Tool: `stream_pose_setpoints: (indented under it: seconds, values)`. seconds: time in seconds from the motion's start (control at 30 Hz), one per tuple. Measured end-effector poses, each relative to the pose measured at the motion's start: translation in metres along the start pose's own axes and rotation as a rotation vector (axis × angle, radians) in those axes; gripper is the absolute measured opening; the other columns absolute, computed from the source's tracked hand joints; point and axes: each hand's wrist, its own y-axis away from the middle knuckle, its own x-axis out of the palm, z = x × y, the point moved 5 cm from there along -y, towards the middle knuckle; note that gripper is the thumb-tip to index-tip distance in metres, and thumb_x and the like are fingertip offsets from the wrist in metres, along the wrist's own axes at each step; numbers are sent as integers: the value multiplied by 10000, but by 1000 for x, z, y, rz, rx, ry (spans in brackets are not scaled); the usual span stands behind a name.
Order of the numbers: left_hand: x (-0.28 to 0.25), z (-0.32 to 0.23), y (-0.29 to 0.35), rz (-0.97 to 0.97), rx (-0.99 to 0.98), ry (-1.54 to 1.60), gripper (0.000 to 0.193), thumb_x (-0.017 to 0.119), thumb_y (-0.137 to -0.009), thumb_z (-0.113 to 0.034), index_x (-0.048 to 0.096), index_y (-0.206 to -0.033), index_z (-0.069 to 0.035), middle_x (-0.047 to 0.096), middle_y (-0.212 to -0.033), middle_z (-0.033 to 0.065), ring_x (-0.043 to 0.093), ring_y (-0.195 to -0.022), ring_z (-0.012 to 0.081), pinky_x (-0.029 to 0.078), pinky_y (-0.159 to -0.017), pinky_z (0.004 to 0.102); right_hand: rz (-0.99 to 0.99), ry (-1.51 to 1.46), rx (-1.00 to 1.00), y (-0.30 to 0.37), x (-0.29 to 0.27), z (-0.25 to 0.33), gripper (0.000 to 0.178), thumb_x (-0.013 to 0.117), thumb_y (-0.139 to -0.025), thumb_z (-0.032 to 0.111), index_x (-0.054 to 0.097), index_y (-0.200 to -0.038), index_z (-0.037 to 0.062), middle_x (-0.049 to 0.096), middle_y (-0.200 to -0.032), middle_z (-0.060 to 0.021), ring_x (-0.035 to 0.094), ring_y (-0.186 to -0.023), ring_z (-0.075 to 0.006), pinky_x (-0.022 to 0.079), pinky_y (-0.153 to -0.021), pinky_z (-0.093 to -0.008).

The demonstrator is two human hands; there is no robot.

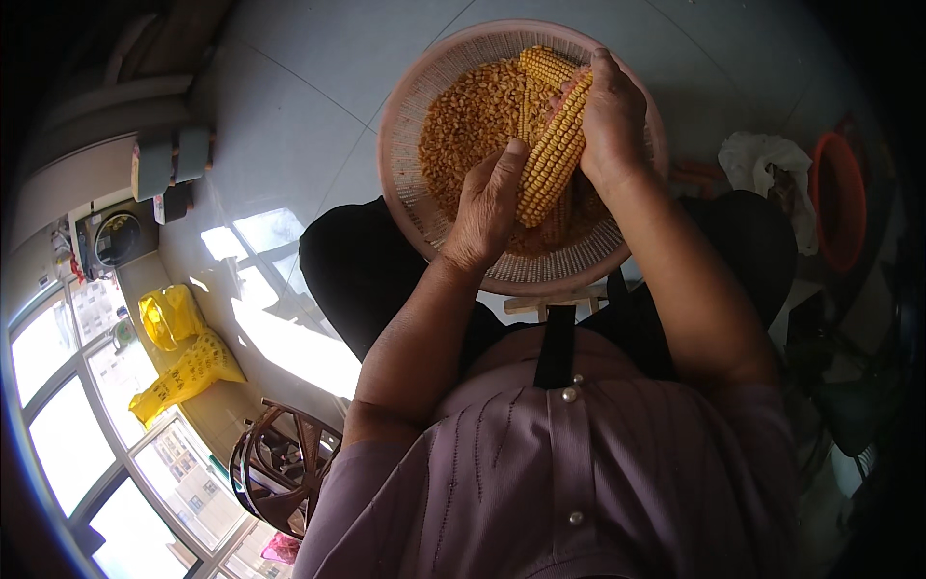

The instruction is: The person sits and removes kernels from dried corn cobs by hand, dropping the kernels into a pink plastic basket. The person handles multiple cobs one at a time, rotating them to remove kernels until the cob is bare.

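A yellow ear of corn (557,159) is tilted across the right half of a round pink basket (394,145), still mostly covered in kernels. My right hand (614,121) is closed around its upper end, thumb along the top. Lower down, my left hand (487,205) grips it from the left side with the thumb up; its other fingers are largely hidden. A pinkish strip shows at the ear's upper left edge. Loose corn kernels (468,111) cover much of the basket's bottom. Another ear (546,66) lies behind, partly hidden by the held one.
The basket sits between my knees, with a wooden stool edge (555,301) below it. To the right are a white plastic bag (767,159) and a red-orange tub (837,203). Yellow bags (188,372) and a dark spoked wooden object (286,468) stand at left near the windows.
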Motion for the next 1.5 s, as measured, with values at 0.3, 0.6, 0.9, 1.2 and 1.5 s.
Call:
stream_pose_setpoints:
  seconds: [0.3, 0.6, 0.9, 1.2, 1.5]
  values:
    - [-12, 22, -5, 55, 590, -400, 455, 509, -1050, -355, 596, -1204, 64, 683, -1029, 119, 656, -893, 170, 534, -793, 294, 129, -40, 81, 11, 12, -8, 398, 486, -1040, 403, 553, -964, 18, 580, -784, -90, 613, -669, -215, 566, -630, -350]
    - [1, 8, -4, 98, -43, 127, 724, 466, -1018, -540, 470, -1380, 88, 596, -1300, 212, 591, -1174, 282, 438, -1038, 371, 208, 65, -109, -2, 4, -9, 407, 498, -1034, 405, 569, -923, 20, 596, -773, -83, 614, -667, -178, 560, -643, -334]
    - [-13, 25, -5, 114, 691, -517, 481, 432, -1077, -368, 606, -1189, 67, 680, -1048, 143, 641, -940, 182, 518, -848, 339, 225, 2, 15, 17, 17, -5, 413, 486, -1041, 392, 555, -874, 21, 569, -690, -72, 596, -572, -174, 537, -536, -320]
    - [4, 0, 4, -10, 13, -87, 617, 459, -1043, -496, 564, -1266, 70, 666, -1133, 149, 613, -1063, 188, 478, -941, 315, -12, 238, -123, -12, -6, -11, 438, 490, -1034, 349, 569, -835, -33, 559, -732, -96, 555, -705, -194, 458, -700, -386]
    - [-5, 20, -7, -25, 99, -121, 406, 435, -1089, -300, 609, -1185, 54, 668, -1002, 86, 587, -885, 118, 497, -808, 303, 139, 221, -107, -2, 3, -12, 438, 510, -1007, 357, 555, -812, -32, 544, -714, -87, 527, -691, -182, 453, -685, -391]
